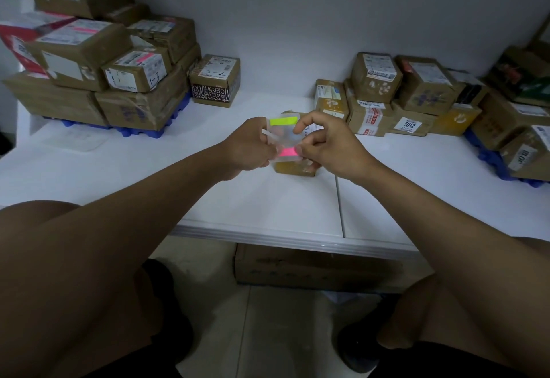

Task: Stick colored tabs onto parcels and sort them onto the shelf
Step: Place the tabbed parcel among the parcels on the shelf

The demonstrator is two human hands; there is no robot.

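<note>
Above the middle of the white table (208, 199), my left hand (253, 145) holds a clear tab sheet (282, 135) by its left edge. On the sheet are a yellow-green tab strip (283, 121) at the top and a pink tab strip (288, 153) at the bottom. My right hand (327, 145) pinches at the right end of the pink strip with thumb and fingers. Just below the hands a small brown parcel (293, 168) lies on the table, mostly hidden by them.
Stacked cardboard parcels (98, 80) fill the back left on a blue tray, some with pink tabs. A small patterned box (215, 80) stands beside them. More parcels (416, 95) are piled at the back right. A large box (312, 267) sits under the table.
</note>
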